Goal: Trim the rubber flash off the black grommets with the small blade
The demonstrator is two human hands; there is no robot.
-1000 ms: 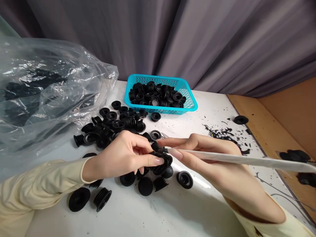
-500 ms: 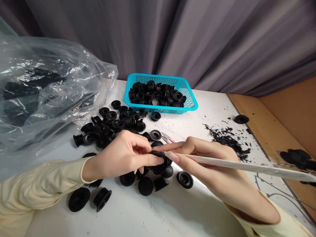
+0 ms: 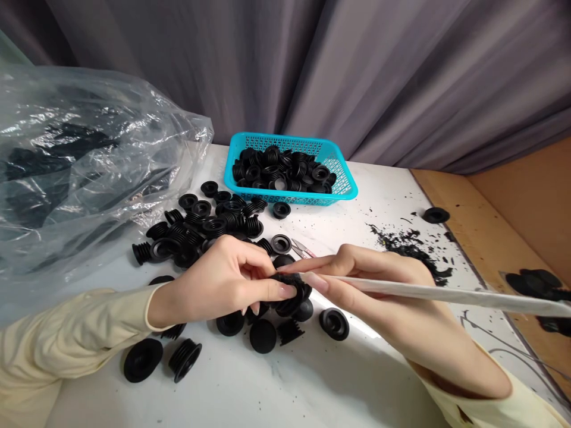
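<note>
My left hand (image 3: 223,279) is closed on a black ribbed plug (image 3: 288,294), its thumb lying over the near side. Between the thumb and fingers of my right hand (image 3: 370,291) is a long thin tool wrapped in white (image 3: 446,293), pointing left. The tool's tip meets the upper right of the held plug; the exact contact is too small to make out. Beneath and around my hands lie more black plugs, among them a round-capped one (image 3: 263,336) and one on its back (image 3: 334,324).
A turquoise basket (image 3: 294,196) of black plugs stands at the back. Loose plugs (image 3: 214,226) are heaped left of centre beside a clear plastic bag (image 3: 178,131). Small scissors (image 3: 303,248) lie behind my hands. Black shavings (image 3: 410,246) and a cable (image 3: 513,351) are on the right.
My right hand has shifted slightly right, and the tool's tip has drawn back a little along the plug. My left hand has barely moved.
</note>
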